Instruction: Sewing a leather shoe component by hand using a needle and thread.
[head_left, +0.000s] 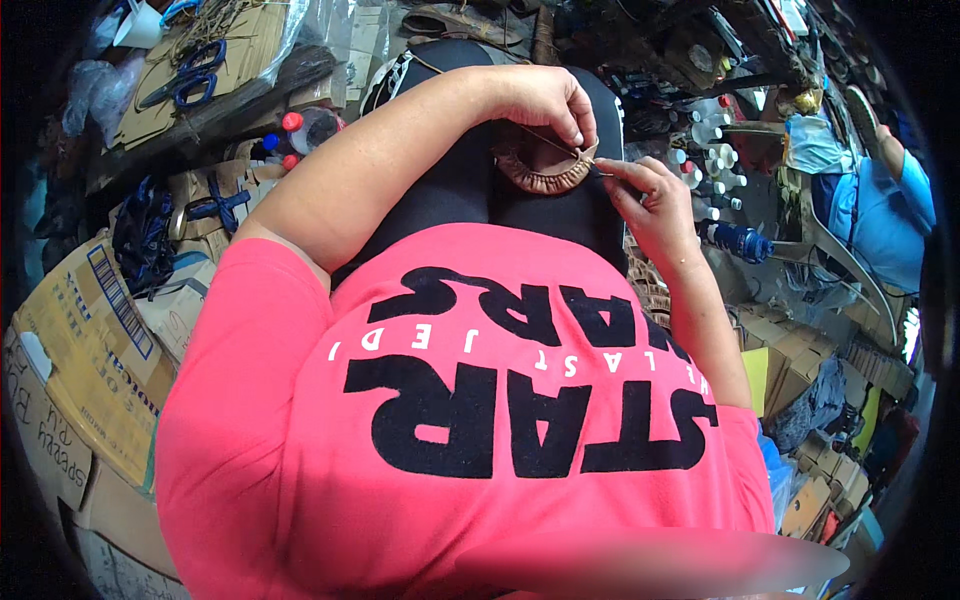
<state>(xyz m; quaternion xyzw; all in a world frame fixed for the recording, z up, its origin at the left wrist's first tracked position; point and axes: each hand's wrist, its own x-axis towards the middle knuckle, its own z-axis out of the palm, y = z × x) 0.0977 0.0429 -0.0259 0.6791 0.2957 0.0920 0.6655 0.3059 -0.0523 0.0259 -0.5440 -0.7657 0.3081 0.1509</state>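
One brown, rounded, pleated leather-like piece (547, 183), right hand (657, 200) to its right.
Left hand (548, 102) pinches its far-right edge; right fingertips close together, hold unclear.

The workpiece (550, 182) is held over the thighs (435, 185), with the right hand (655, 195) located at its right. Bottles (722, 156) are grouped right of the thighs; scissors (188, 76) are placed on cardboard sheets (245, 48), front left; cartons (95, 350) are set at left.
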